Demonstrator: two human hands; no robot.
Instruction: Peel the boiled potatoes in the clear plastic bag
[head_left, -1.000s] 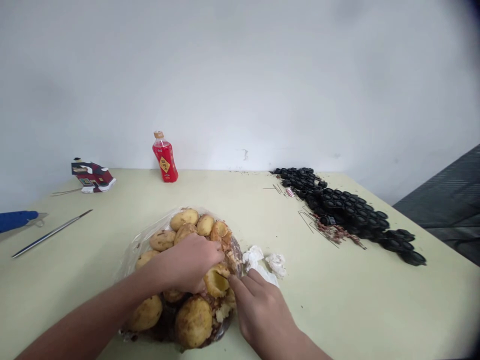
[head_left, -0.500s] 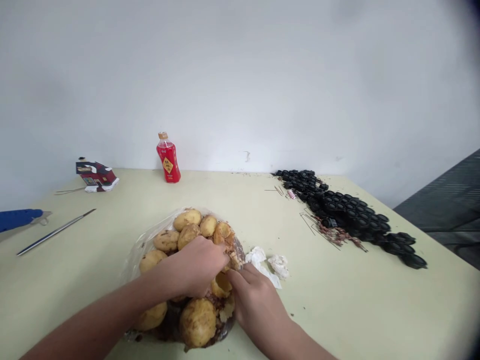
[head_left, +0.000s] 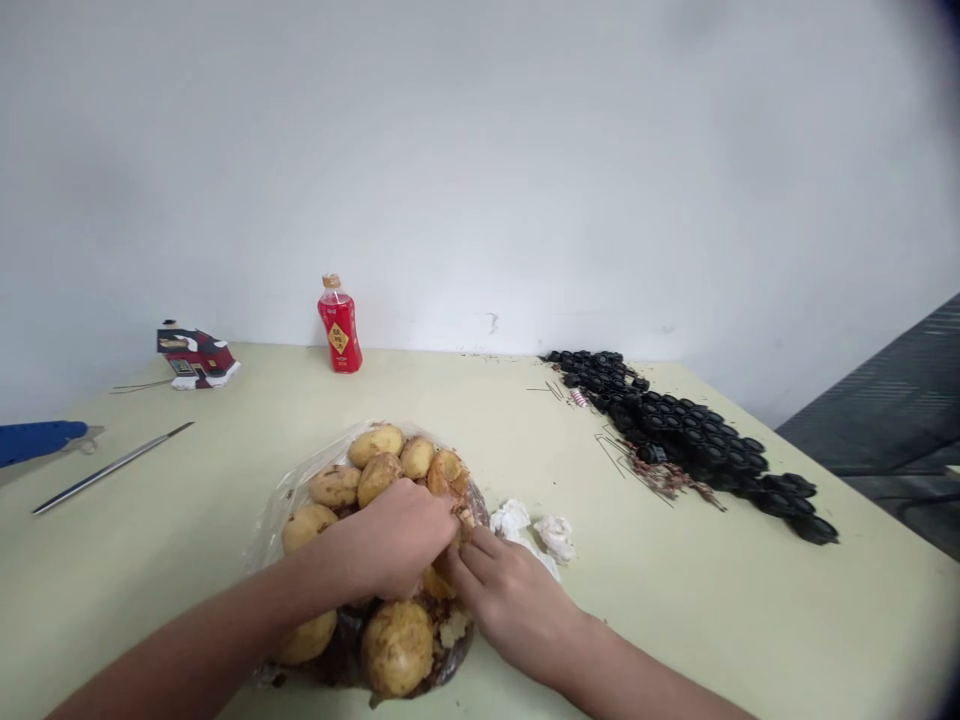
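Observation:
Several yellow-brown potato-like fruits (head_left: 397, 648) lie in a clear plastic bag (head_left: 281, 505) near the table's front edge. My left hand (head_left: 409, 535) reaches over them from the left, its fingers curled and their tips hidden. From the right my right hand (head_left: 510, 592) meets it with fingers bent together. Between and below the hands shows a hollowed orange-yellow piece (head_left: 437, 583), mostly covered by the fingers. Broken peel and crumbs (head_left: 453, 628) lie at the bag's right side. What either hand pinches cannot be made out.
Crumpled white tissues (head_left: 553, 537) lie right of the bag. Black plastic pots (head_left: 697, 440) with wires stretch along the right. A red bottle (head_left: 341, 330) and small model house (head_left: 196, 358) stand behind. A brush (head_left: 112, 468) and blue glue gun (head_left: 41, 440) are at left.
My right hand has shifted slightly up and left, closer to my left hand, and now covers more of the hollow piece. The view has shifted a little.

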